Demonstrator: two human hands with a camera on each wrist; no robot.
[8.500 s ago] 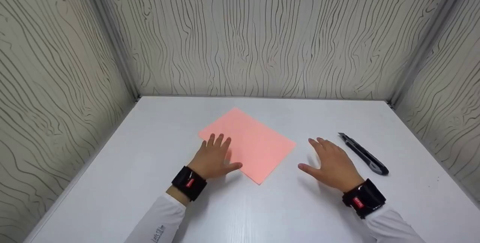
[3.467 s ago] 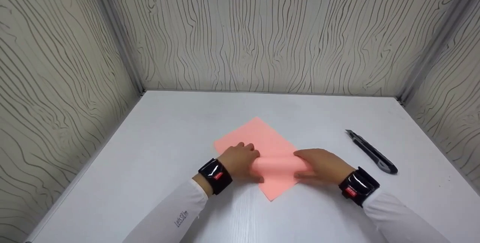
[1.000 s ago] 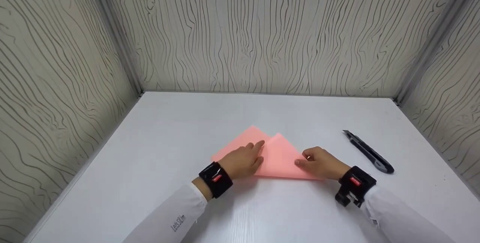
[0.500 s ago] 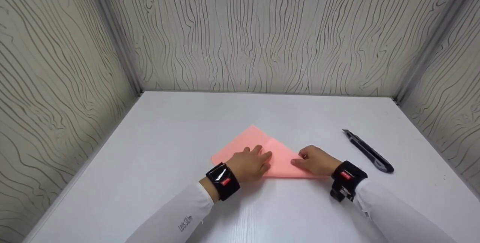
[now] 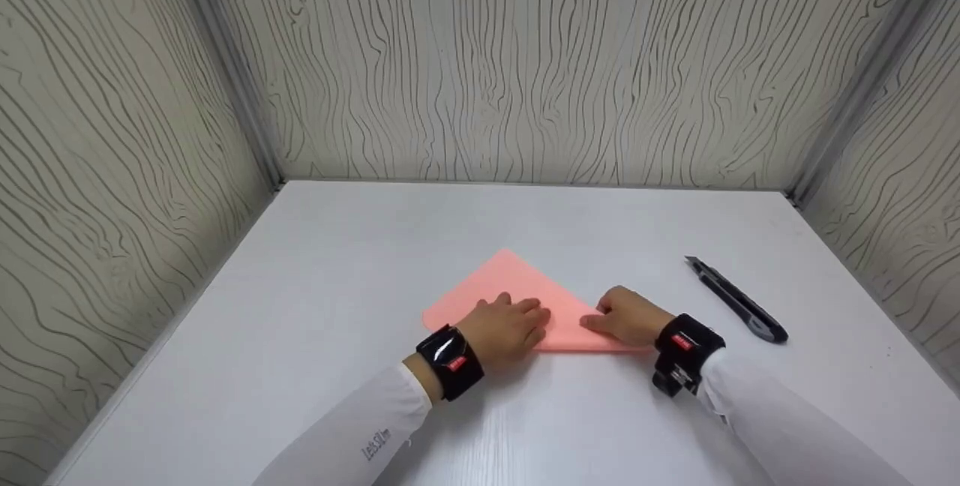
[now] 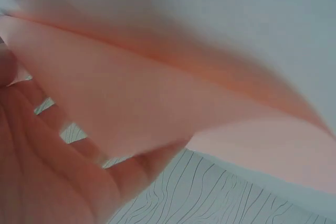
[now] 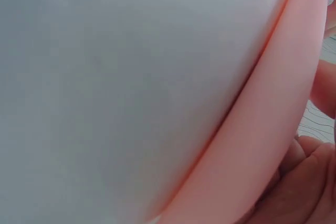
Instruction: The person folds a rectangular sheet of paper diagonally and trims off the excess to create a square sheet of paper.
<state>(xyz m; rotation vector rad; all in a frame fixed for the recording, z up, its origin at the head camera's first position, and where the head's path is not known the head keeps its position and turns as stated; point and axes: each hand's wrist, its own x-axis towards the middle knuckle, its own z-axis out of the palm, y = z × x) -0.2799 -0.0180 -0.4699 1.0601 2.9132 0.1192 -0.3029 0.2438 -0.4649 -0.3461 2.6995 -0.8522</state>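
Observation:
A pink sheet of paper, folded over into a triangle, lies on the white table in the head view, its folded edge toward me. My left hand rests on its left part with fingers spread, covering the left stretch of the fold. At the right corner my right hand pinches the layers, thumb on top and fingers curled. The left wrist view shows the paper against the left hand. In the right wrist view the fold of the paper runs beside the right hand.
To the right of the right hand lies a black and grey utility knife, its blade tip showing at the far end. A wood-grain patterned panel stands behind the table, with similar panels at both sides.
The flat sheet has been curled up from the near side and folded over. The flap's tip has shifted left to line up with the far corner. Both hands came onto the paper; the knife stayed.

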